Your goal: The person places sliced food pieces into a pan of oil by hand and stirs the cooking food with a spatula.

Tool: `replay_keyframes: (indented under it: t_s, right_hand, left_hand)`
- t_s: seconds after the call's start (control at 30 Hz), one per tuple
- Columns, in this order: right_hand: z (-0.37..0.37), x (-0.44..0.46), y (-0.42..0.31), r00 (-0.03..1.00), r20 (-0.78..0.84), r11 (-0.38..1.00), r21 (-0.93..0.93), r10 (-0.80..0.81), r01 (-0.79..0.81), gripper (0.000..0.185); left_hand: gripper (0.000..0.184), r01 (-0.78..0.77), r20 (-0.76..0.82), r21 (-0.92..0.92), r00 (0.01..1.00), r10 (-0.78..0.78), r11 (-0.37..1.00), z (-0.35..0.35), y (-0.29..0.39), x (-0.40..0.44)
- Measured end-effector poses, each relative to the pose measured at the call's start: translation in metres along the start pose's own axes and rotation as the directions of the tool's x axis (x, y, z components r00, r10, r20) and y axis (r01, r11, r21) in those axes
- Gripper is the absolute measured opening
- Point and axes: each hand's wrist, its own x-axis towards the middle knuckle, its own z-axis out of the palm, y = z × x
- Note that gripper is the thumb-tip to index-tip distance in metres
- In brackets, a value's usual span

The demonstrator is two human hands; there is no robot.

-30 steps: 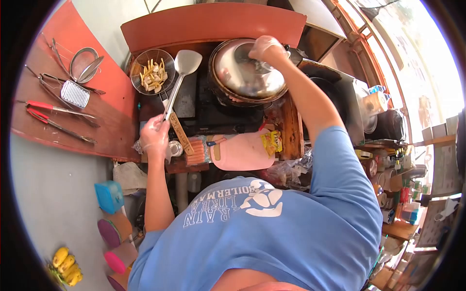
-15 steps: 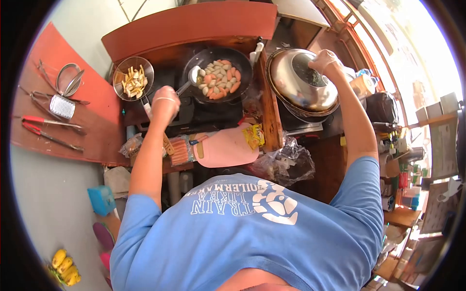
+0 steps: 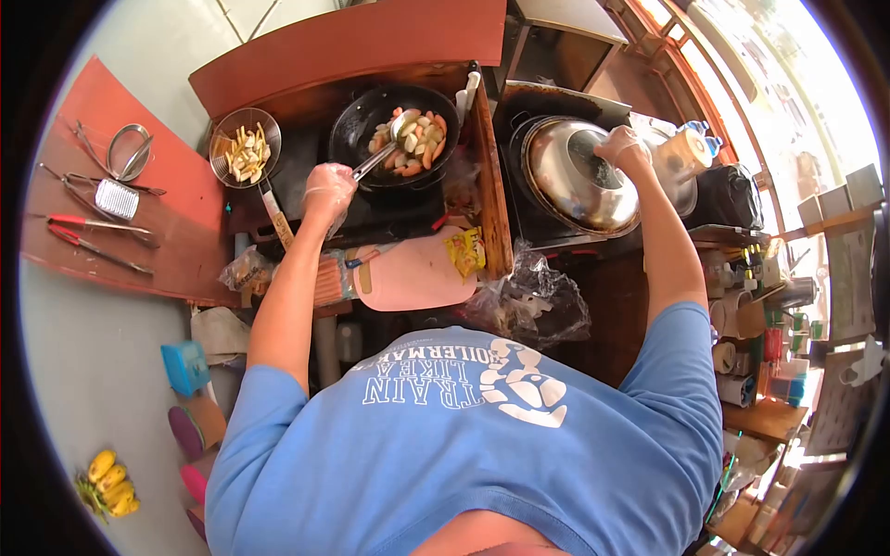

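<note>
My left hand [image 3: 330, 188], in a clear plastic glove, is closed around the handle of a metal ladle [image 3: 375, 159]. The ladle's bowl sits among orange and pale oblong food pieces [image 3: 426, 146] in a black wok [image 3: 347, 120]. Off to the right, my gloved right hand [image 3: 623, 150] is closed at the top of a domed metal lid [image 3: 559, 167] with a dark glass centre. This lid rests over a wide pan on the right burner. What the right fingers grip on top is hidden.
Left of the wok, a strainer [image 3: 213, 159] holds pale fried strips. A pink cutting board [image 3: 417, 278], a yellow packet [image 3: 465, 252] and crumpled clear plastic [image 3: 533, 292] lie in front. A wooden divider [image 3: 491, 176] separates the burners. Tongs [image 3: 97, 252] hang on the left panel.
The ladle has moved from the wok's left side in among the food pieces, and my left hand has shifted right. My right hand stays on the lid. The whole view has shifted slightly.
</note>
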Motion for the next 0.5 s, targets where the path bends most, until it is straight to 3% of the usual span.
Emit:
replay_keyframes:
  t_s: [0.1, 0.13, 0.17, 0.23, 0.3, 0.37, 0.5]
  right_hand:
    - [0.008, 0.002, 0.001, 1.000, -0.027, 1.000, 0.004, 0.000, 0.001, 0.052]
    - [0.011, 0.005, 0.002, 0.999, -0.042, 1.000, -0.002, 0.009, -0.009, 0.052]
    - [0.016, 0.006, 0.004, 0.999, -0.038, 1.000, 0.000, 0.007, -0.007, 0.052]
    - [0.019, 0.011, 0.004, 1.000, -0.015, 1.000, -0.005, -0.026, 0.026, 0.053]
    - [0.020, 0.011, 0.004, 0.999, -0.002, 0.999, 0.002, -0.036, 0.036, 0.051]
    - [0.032, 0.023, 0.009, 0.997, 0.049, 0.998, -0.009, -0.057, 0.057, 0.052]
    - [0.024, 0.000, -0.004, 0.999, 0.045, 1.000, 0.001, -0.028, 0.028, 0.056]
  left_hand:
    - [0.015, -0.039, -0.119, 0.016, 0.992, 0.041, 0.999, 0.000, 0.021, 0.003]
    - [0.014, 0.077, -0.021, -0.002, 0.997, -0.077, 0.997, -0.002, 0.030, 0.006]
    - [0.014, 0.080, -0.020, 0.001, 0.997, -0.080, 0.997, -0.001, 0.040, 0.005]
    - [0.013, -0.108, -0.034, 0.166, 0.993, 0.115, 0.980, 0.002, 0.057, 0.008]
    - [0.015, 0.001, -0.044, 0.311, 0.999, 0.013, 0.951, 0.017, 0.056, 0.019]
    - [0.022, -0.078, -0.077, 0.361, 0.991, 0.113, 0.929, -0.006, 0.065, 0.015]
    - [0.025, -0.015, -0.160, 0.447, 0.982, 0.097, 0.894, -0.020, 0.015, 0.027]
